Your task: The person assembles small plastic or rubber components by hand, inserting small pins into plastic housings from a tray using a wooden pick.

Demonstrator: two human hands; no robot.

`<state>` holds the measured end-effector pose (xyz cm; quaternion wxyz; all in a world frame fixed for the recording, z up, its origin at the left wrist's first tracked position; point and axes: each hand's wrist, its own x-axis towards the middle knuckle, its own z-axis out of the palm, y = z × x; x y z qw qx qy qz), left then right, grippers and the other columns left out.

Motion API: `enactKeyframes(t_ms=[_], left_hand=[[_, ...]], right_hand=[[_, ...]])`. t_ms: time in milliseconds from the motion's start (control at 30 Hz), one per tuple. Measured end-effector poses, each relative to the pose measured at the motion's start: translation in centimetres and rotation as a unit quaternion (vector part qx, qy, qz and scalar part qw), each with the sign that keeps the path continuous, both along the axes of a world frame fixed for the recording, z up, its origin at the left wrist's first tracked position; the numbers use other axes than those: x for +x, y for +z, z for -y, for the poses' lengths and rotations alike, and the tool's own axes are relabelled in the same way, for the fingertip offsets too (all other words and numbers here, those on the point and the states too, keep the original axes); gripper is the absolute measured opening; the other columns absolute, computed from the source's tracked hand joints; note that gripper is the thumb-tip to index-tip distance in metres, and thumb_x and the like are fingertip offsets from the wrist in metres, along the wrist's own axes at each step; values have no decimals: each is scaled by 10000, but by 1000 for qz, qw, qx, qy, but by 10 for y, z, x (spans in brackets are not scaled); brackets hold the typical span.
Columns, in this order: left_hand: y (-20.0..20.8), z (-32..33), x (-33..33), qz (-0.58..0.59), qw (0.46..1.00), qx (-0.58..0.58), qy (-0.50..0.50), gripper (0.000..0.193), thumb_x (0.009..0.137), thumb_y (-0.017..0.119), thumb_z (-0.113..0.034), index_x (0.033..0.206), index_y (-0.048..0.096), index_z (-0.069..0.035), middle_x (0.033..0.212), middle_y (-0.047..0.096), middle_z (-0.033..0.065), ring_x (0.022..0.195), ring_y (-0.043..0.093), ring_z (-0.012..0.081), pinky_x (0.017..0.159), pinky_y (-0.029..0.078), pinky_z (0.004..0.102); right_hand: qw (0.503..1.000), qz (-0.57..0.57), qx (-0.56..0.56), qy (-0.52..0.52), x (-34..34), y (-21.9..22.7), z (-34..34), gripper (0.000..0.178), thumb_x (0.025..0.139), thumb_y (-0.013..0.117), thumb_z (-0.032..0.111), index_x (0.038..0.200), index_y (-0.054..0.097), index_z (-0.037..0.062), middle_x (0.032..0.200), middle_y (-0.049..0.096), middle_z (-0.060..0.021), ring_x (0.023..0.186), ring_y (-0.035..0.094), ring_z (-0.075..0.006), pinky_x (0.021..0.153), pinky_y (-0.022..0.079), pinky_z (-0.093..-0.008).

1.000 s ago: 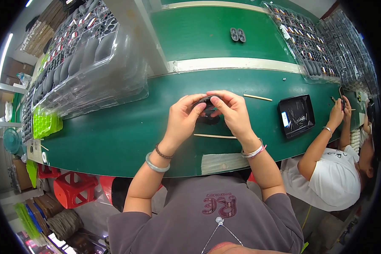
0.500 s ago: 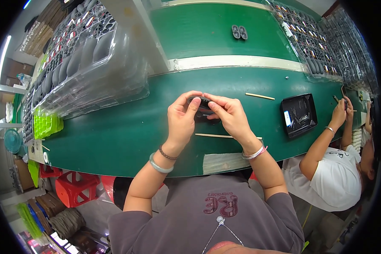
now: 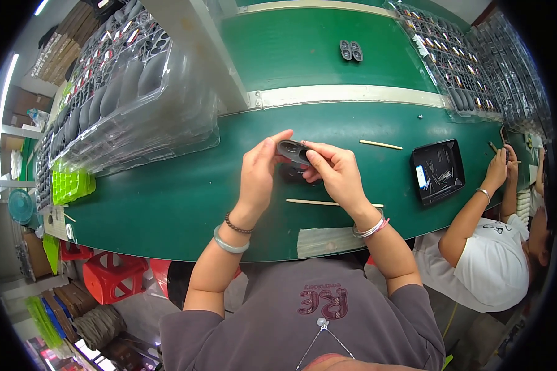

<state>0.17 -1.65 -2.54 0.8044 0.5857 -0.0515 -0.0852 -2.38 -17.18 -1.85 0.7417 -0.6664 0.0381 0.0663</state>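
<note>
A dark grey earbud case part point(image 3: 293, 151) with two rounded hollows is tilted up above the green table. My right hand point(image 3: 335, 171) pinches its right end, thumb in front and fingers behind. Beside its left end is my left hand point(image 3: 259, 170), fingers stretched out and thumb lifted off; whether the fingertips still touch the part is hard to see. Below, another dark piece point(image 3: 293, 175) shows between the hands, mostly hidden. A thin wooden stick point(image 3: 334, 203) lies on the table near my right wrist, and a shorter stick point(image 3: 380, 144) lies farther off.
A black box point(image 3: 438, 172) of small metal pins stands to the right, near a co-worker's hands point(image 3: 500, 162). Stacked clear trays point(image 3: 185, 123) of dark parts rise at the left beside a post. More parts trays point(image 3: 452, 68) and two dark cases point(image 3: 351, 51) are across the table.
The case part has been turned so its two hollows face up toward me. My left thumb has come off it, and the left hand has shifted slightly left.
</note>
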Motion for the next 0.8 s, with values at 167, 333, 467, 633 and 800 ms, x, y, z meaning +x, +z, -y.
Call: enactKeyframes(t_ms=[167, 333, 467, 633, 800], left_hand=[[-1, -5, 3, -3, 999, 26, -28, 296, 949, 462, -157, 1129, 596, 35, 897, 621, 58, 759, 543, 106, 741, 452, 249], [-6, -5, 1, 95, 986, 137, 9, 207, 901, 541, -91, 1049, 651, 4, 834, 611, 35, 737, 551, 91, 693, 459, 225], [-5, -6, 1, 101, 980, 172, 22, 174, 866, 569, -43, 1004, 659, 12, 827, 626, 66, 738, 590, 114, 684, 478, 232], [-1, 0, 2, 162, 959, 229, 32, 184, 827, 590, -23, 994, 657, 15, 814, 640, 111, 730, 630, 161, 686, 494, 254], [4, 1, -1, 266, 905, 330, 35, 144, 784, 641, -7, 920, 662, 34, 748, 631, 111, 655, 613, 154, 617, 480, 250]], right_hand=[[1000, -8, -19, 9, 1, -2, 9, 280, 923, 530, 150, 1137, 609, -12, 768, 640, -34, 620, 574, -65, 565, 487, -202], [999, 24, -21, 7, 1, -2, 11, 290, 946, 507, 181, 1147, 599, -7, 818, 616, -40, 651, 555, -67, 578, 502, -211], [1000, 19, 13, 8, 4, -6, 14, 315, 954, 489, 224, 1150, 595, 1, 795, 615, -24, 657, 562, -58, 572, 480, -201], [999, 27, -24, -4, 6, -2, 15, 261, 910, 556, 161, 1100, 614, -9, 791, 616, -27, 643, 566, -67, 568, 483, -212], [982, 103, -158, -33, 4, -8, 14, 173, 827, 608, 101, 932, 650, -30, 798, 649, -147, 630, 624, -186, 591, 494, -295]])
